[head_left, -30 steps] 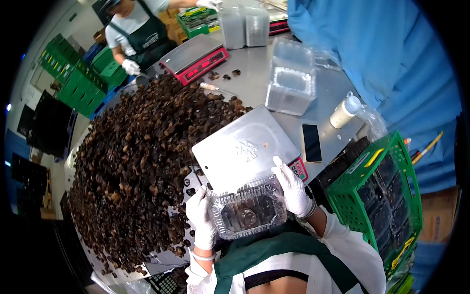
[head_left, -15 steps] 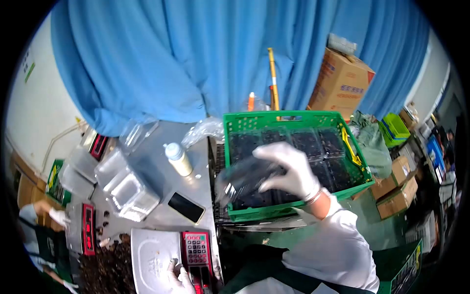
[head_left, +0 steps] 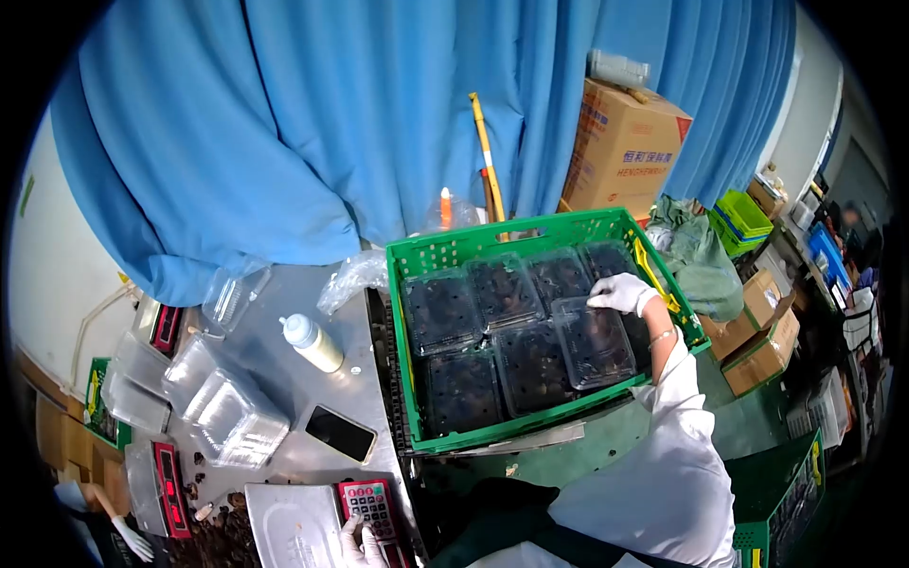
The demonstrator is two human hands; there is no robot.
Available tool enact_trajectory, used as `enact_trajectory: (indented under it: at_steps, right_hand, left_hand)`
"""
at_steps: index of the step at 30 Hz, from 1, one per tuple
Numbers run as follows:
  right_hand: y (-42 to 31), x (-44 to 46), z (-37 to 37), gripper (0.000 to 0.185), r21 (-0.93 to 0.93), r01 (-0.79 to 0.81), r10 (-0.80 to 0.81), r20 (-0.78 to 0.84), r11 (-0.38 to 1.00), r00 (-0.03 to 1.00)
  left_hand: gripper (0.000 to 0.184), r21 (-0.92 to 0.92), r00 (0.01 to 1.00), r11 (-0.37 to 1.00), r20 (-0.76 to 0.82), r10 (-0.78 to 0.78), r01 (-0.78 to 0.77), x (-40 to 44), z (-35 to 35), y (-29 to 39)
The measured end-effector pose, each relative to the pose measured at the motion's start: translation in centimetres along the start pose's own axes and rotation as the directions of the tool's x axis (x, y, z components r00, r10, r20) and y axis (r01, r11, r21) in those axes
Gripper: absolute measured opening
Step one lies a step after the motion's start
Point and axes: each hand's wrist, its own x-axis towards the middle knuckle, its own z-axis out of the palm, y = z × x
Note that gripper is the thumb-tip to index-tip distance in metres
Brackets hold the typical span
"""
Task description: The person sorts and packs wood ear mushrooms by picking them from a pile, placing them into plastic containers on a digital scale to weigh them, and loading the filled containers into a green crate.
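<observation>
My right hand (head_left: 622,294), in a white glove, is closed on the upper edge of a clear plastic box (head_left: 595,346) with dark contents. The box is tilted over the right part of a green crate (head_left: 516,440). Beneath and beside it, several similar lidded boxes (head_left: 461,388) sit in rows inside the crate. Down at the bottom, my gloved left hand (head_left: 362,549) rests by the keypad of a red scale (head_left: 367,506), fingers apart and holding nothing. The scale's metal pan (head_left: 289,525) bears no box.
Left on the metal table are stacked clear boxes (head_left: 232,417), a phone (head_left: 341,434), a white-capped bottle (head_left: 312,343) and dark brown pieces (head_left: 222,538). A co-worker's gloved hand (head_left: 133,540) shows at lower left. Cartons (head_left: 757,331) stand right of the crate.
My right hand has carried the clear box from the crate's left side to its right side and lowered it. My left hand has shifted from the scale's pan towards its keypad. The view has turned slightly.
</observation>
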Motion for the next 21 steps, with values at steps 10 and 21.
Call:
enact_trajectory:
  at_steps: [10, 21]
  right_hand:
    - [-20.6, 3.2, -4.5, 0.039, -0.313, 0.536, -0.604, -0.186, 0.784, 0.775]
    - [-57.3, 8.5, 12.1, 0.033, -0.126, 0.967, -0.967, -0.152, 0.223, 0.204]
  left_hand:
    - [0.022, -0.372, 0.9, 0.859, -0.118, -0.419, 0.351, -4.5, -0.8, 0.9]
    - [0.024, -0.178, 0.853, 0.92, -0.346, -0.39, 0.349, -9.0, -1.0, 2.7]
